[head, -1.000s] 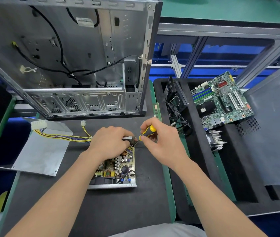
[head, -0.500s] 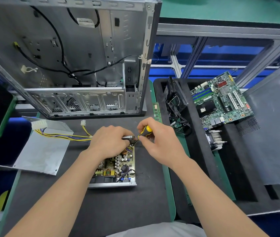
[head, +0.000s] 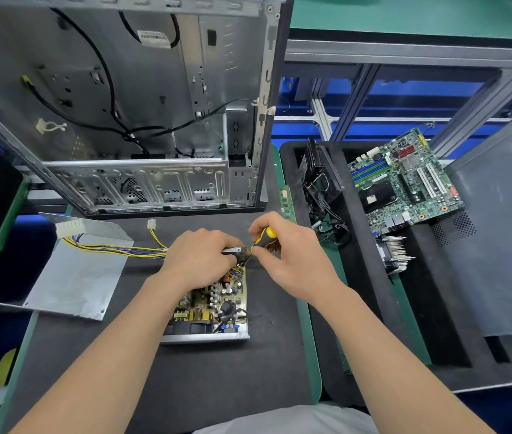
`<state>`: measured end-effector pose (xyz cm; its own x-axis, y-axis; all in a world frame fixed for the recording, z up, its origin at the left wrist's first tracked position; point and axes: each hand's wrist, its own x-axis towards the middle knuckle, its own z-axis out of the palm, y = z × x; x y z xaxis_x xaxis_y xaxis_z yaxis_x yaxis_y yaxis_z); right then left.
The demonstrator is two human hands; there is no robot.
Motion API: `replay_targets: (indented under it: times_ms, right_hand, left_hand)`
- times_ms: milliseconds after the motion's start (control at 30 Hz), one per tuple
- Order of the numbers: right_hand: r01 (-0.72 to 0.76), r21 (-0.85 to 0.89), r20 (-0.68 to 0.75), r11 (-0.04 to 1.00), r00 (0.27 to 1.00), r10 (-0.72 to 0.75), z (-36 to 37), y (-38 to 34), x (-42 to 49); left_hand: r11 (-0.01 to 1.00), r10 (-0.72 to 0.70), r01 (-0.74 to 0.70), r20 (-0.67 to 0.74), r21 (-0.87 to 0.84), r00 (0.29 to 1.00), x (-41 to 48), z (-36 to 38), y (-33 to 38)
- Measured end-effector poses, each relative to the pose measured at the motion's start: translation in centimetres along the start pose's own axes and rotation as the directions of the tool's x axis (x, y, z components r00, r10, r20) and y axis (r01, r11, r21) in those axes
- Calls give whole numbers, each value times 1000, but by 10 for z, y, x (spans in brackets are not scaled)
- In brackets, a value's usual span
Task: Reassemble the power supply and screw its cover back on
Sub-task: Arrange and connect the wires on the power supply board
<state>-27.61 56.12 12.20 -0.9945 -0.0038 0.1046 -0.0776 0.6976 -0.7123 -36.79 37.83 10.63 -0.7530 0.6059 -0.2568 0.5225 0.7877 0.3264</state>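
Head view: the open power supply sits low centre on the counter. The left hand curls its fingers over its far end, and the right hand pinches a yellow screwdriver. Its cover lies left; the tray at right holds a motherboard and heatsink.

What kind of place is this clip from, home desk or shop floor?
Likely a PC repair or assembly bench on a shop floor: a gutted computer case stands on the mat, a bare motherboard rests on a black foam tray, and an opened power supply sits in front.
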Motion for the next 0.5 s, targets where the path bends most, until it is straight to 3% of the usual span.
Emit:
replay_targets:
  times_ms: [500]
  right_hand:
    - [-32,11,-1,999,999,32,0,4,1]
  left_hand:
    - [999,31,-31,-20,10,999,3,6,-5]
